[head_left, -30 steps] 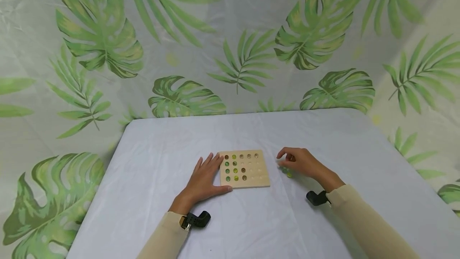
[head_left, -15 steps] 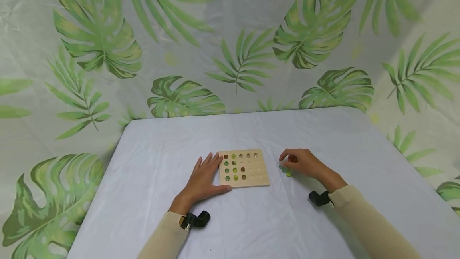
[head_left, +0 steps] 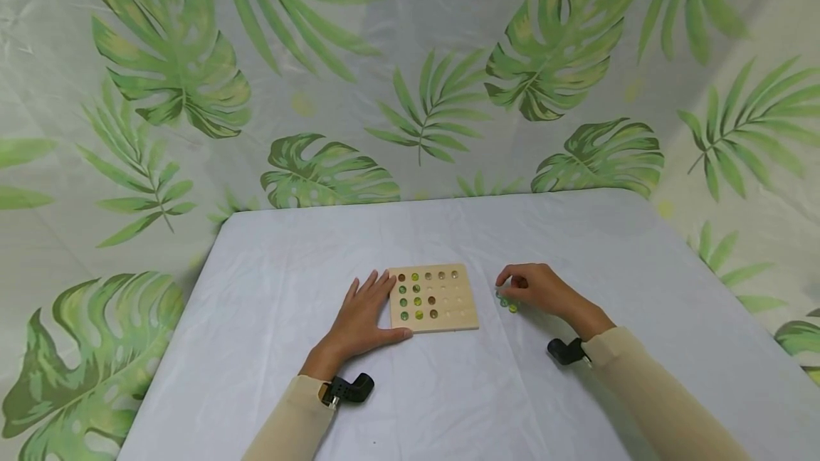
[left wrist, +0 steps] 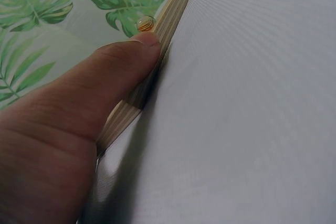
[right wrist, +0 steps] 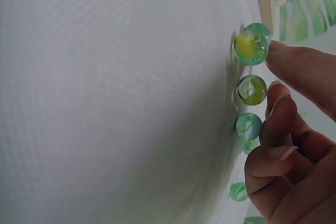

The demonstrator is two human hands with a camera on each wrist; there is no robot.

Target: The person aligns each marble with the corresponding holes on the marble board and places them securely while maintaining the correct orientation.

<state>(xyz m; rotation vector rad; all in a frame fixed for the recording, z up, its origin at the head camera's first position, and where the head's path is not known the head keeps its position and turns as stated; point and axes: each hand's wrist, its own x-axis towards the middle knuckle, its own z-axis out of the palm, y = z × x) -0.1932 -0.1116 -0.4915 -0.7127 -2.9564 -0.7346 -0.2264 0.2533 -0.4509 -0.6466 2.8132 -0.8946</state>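
The left hand (head_left: 361, 315) lies spread at the left side of the board (head_left: 470, 308), its fingers well apart and touching the left edge, its thumb (left wrist: 121, 66) against the near edge; it is not curled round anything. Seated marbles (head_left: 418, 301) occupy the two left columns, brown ones sit in the near part of the third, and one streaked with amber (left wrist: 145, 23) shows just beyond the thumb tip. To the right of the board, and apart from it, the right hand (head_left: 538, 287) hangs with bent fingers over loose marbles (right wrist: 252, 90), which are green and yellow and lie on the white table (head_left: 307, 240). In the right wrist view, one fingertip meets the outline of the overlapping pair nearest the board, while the folded fingers lie close beside the others; whether any marble is pinched cannot be told. A leaf-print backdrop (head_left: 442, 13) stands at the far side.
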